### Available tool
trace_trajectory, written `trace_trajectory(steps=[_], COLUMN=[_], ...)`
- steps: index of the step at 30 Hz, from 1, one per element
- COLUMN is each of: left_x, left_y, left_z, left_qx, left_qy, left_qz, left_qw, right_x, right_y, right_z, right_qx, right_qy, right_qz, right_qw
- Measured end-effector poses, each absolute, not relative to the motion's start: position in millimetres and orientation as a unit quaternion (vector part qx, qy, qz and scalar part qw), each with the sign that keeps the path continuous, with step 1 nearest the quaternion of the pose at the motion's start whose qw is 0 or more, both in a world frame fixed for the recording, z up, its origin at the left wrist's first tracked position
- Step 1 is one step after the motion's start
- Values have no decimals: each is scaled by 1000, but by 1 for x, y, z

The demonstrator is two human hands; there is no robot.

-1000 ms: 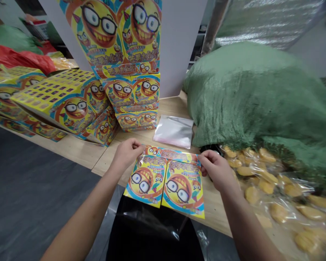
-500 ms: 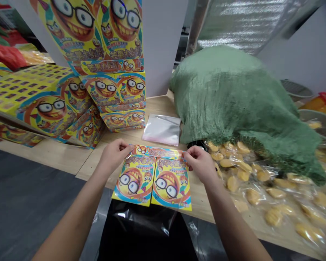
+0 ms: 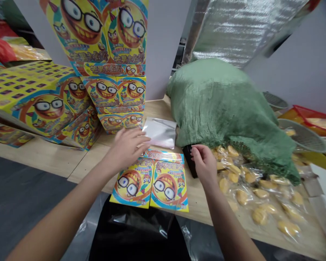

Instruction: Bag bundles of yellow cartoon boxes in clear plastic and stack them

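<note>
At the near edge of a wooden table (image 3: 89, 161), a glossy two-panel printed packet (image 3: 149, 183) lies flat, its cartoon faces in glasses turned toward the person, within easy reach. The left hand (image 3: 127, 146), open with fingers spread, sits over the packet's far edge; whether it touches is hard to tell. The right hand (image 3: 205, 163), fingers drawn narrow, is at a black object (image 3: 190, 159) just beyond the packet's right side, though any grip cannot be confirmed. A clear plastic bag (image 3: 160, 132) lies just beyond the left fingers. To the right, a green cloth (image 3: 222, 101) seems draped to cover clear packets of yellow pieces (image 3: 247, 188). Boxes printed with the same face (image 3: 119, 92) are stacked at the far side, a wire tray (image 3: 301, 136) and red basket (image 3: 312, 119) farther right.
</note>
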State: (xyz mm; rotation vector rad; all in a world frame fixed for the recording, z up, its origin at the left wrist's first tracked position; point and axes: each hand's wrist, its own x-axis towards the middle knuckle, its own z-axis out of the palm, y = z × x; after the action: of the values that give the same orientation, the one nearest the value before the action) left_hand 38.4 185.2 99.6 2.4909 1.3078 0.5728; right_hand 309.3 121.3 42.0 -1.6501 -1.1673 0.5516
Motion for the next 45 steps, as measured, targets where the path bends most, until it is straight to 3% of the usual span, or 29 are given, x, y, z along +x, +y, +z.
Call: trace_trajectory(steps=[2,5,9,14,18,25,28,31,35,38,42,45], left_x=[52,60,58,61,62,59,58,52,34,21,18,21], left_y=[191,195,193,188,186,183,181,182,185,185,179,174], left_z=[93,76,66,67,65,65,67,70,67,58,48,47], left_qx=[881,891,902,910,911,899,885,861,802,750,683,652], left_qy=[423,407,392,394,400,424,444,466,482,498,504,508], left_qz=[133,92,111,105,100,110,137,176,228,263,300,332], left_qw=[164,179,141,67,28,19,40,100,270,346,435,454], right_x=[309,310,307,297,292,282,285,289,293,291,278,266], right_y=[126,124,109,99,102,99,104,111,118,117,101,87], right_z=[49,56,57,63,66,71,69,67,65,68,83,97], right_qx=[-688,-710,-725,-723,-706,-656,-659,-656,-668,-676,-632,-592], right_qy=[-536,-546,-512,-561,-547,-596,-534,-478,-485,-523,-602,-599], right_qz=[189,236,350,324,357,235,325,421,428,361,187,178], right_qw=[450,377,299,239,274,400,417,405,368,374,451,509])
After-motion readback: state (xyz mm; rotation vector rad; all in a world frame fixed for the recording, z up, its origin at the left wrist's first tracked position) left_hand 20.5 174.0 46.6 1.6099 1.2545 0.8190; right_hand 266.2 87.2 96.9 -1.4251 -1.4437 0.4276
